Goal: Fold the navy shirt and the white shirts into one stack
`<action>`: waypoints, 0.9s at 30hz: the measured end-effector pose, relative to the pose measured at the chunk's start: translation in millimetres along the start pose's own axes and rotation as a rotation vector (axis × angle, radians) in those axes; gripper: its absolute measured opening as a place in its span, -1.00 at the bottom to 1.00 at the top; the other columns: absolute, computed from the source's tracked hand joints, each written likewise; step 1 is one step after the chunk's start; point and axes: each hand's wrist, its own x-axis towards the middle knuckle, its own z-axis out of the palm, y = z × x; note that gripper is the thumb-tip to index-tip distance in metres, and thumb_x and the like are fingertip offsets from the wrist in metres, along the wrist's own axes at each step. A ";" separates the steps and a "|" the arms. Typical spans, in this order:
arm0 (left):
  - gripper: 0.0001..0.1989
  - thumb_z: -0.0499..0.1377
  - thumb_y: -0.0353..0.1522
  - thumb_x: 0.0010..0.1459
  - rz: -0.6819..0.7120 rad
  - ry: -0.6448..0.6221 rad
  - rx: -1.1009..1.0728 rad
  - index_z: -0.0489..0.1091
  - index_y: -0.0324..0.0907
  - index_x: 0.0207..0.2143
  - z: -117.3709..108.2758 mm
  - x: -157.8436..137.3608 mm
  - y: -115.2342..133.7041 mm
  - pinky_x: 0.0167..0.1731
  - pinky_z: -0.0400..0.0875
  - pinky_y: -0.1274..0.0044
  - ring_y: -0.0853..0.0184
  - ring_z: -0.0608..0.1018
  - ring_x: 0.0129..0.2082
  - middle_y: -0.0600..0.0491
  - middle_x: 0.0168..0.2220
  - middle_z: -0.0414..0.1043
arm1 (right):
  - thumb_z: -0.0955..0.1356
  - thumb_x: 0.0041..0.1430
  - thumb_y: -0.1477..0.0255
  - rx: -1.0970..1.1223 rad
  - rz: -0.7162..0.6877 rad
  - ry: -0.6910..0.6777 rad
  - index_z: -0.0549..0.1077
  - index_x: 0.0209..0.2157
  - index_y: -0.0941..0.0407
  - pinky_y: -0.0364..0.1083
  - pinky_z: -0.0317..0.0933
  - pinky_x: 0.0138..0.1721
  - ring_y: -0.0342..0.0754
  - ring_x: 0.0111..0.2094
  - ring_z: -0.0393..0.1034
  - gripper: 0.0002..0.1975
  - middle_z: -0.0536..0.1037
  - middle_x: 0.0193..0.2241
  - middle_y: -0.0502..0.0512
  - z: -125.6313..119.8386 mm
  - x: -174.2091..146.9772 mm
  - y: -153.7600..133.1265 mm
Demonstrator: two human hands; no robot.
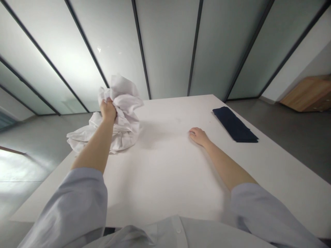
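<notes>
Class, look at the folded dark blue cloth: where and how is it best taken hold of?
The dark blue cloth is probably best pinched at its near short end, through all layers, the right hand coming from the person's side. It lies folded flat on the table, layered edges showing at that end, and that hand is the closer one.

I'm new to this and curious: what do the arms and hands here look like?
They are a person's: the left hand and right hand are bare, without gloves. Loose, plain, pale grey-lavender sleeves leave the forearms bare; no cables, watch or markings show.
</notes>
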 end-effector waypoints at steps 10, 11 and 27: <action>-0.50 0.05 -0.13 0.26 0.253 -0.910 0.256 0.29 -0.18 0.16 99.0 -186.1 35.7 0.22 0.12 0.29 0.12 0.26 0.27 -0.15 0.25 0.24 | 0.29 0.04 0.43 0.372 0.144 0.142 0.55 -0.28 0.13 -0.02 0.26 -0.05 0.07 -0.11 0.42 -0.76 0.59 -0.16 0.15 0.4 9.1 14.6; -0.47 0.07 -0.12 0.25 0.262 -0.903 0.290 0.27 -0.18 0.19 100.6 -196.8 32.5 0.23 0.10 0.28 0.11 0.23 0.28 -0.16 0.28 0.20 | 0.28 0.03 0.42 0.407 0.158 0.157 0.54 -0.29 0.12 -0.02 0.25 -0.04 0.06 -0.11 0.42 -0.76 0.59 -0.18 0.13 1.5 10.2 15.8; -0.62 0.01 -0.43 0.21 0.101 -0.779 0.061 0.40 -0.18 0.05 90.4 -203.9 11.5 0.11 0.30 0.39 0.19 0.46 0.10 -0.08 0.06 0.47 | 0.20 0.13 0.06 1.143 0.452 0.557 0.40 -0.47 0.10 -0.07 0.26 -0.31 -0.06 -0.45 0.39 -0.59 0.50 -0.49 0.07 -9.6 11.8 19.5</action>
